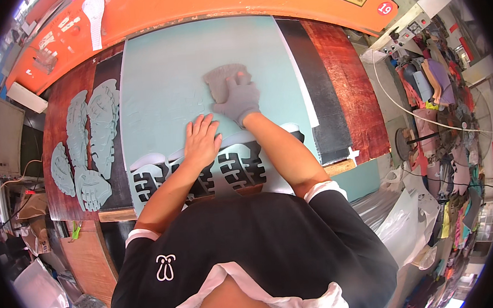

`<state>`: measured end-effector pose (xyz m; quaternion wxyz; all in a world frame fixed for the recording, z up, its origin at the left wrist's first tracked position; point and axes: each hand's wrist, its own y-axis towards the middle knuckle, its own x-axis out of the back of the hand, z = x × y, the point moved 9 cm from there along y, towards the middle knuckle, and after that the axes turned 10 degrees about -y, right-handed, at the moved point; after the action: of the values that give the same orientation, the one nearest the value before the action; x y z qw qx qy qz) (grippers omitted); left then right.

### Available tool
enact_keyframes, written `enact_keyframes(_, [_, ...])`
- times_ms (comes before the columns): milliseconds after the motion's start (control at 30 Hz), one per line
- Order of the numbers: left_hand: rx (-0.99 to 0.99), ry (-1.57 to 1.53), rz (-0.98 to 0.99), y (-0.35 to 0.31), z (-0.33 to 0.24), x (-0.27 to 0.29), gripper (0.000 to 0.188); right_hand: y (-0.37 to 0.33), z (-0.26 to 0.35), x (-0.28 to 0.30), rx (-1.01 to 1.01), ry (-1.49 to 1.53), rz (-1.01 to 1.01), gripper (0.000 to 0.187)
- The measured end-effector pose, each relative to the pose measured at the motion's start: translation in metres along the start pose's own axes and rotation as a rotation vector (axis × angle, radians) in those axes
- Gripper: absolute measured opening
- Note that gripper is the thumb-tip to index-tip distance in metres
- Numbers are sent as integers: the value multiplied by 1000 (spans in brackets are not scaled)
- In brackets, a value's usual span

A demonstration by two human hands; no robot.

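A pale teal sheet (163,85) covers the middle of the table, with sole-shaped openings cut along its near edge. Its surface is bare-handed by my left hand (203,142), which lies flat with fingers stretched, just above the cut-outs. On my right hand (242,99) is a grey glove that leaves some fingertips bare. It grips a brownish-grey, fuzzy-edged pad (217,87) and presses it against the sheet; whether this is a brush or a folded cloth I cannot tell. Dark table surface shows through the treaded openings (239,166).
Several cut-out teal sole pieces (102,123) lie at the left on the reddish-brown board (343,74). An orange machine beam (203,4) spans the far side. A control box (405,34) stands at far right, and clear plastic (402,212) hangs near the right corner.
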<state>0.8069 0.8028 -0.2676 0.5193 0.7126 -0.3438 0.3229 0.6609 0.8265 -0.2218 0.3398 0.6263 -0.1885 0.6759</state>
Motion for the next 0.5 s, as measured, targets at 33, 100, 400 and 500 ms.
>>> enact_keyframes(33, [-7,12,3,-2,0,1,38,0,0,-1,20,43,-6,87])
enact_keyframes(100, [-18,24,1,-1,-1,4,37,4,-4,-1,84,152,-52,85])
enact_keyframes(400, [15,0,7,0,-2,3,36,10,-103,40,157,486,-365,73])
enact_keyframes(500, [25,4,8,1,-3,4,36,9,-114,30,101,169,-289,74])
